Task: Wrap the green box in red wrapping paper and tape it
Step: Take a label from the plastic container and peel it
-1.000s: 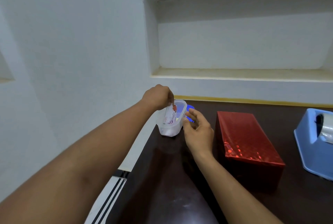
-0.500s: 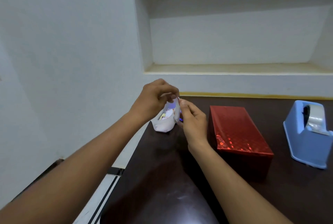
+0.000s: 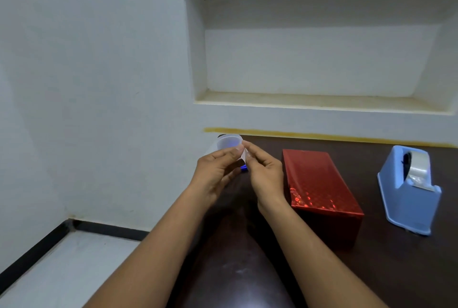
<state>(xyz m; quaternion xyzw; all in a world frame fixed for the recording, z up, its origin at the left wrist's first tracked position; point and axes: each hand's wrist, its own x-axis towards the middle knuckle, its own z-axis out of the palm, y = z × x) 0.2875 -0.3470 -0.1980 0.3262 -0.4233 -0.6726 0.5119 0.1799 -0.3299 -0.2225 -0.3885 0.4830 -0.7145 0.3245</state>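
Head view: both forearms reach forward over the dark counter (image 3: 247, 270), hands meeting near its far left corner. The left hand (image 3: 215, 174) and right hand (image 3: 264, 174) each have thumb and fingers pinched together on a small white slip (image 3: 243, 155), just in front of a translucent tub (image 3: 228, 142). The red-wrapped box (image 3: 319, 184) lies just right of the right hand, a blue tape dispenser (image 3: 409, 191) farther right.

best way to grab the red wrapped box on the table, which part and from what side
Take the red wrapped box across its two long side faces, coming down from above near its middle. It lies flat on the dark table, long axis running away from the viewer, top face clear. The right side has more open room; the right hand sits close on its left.
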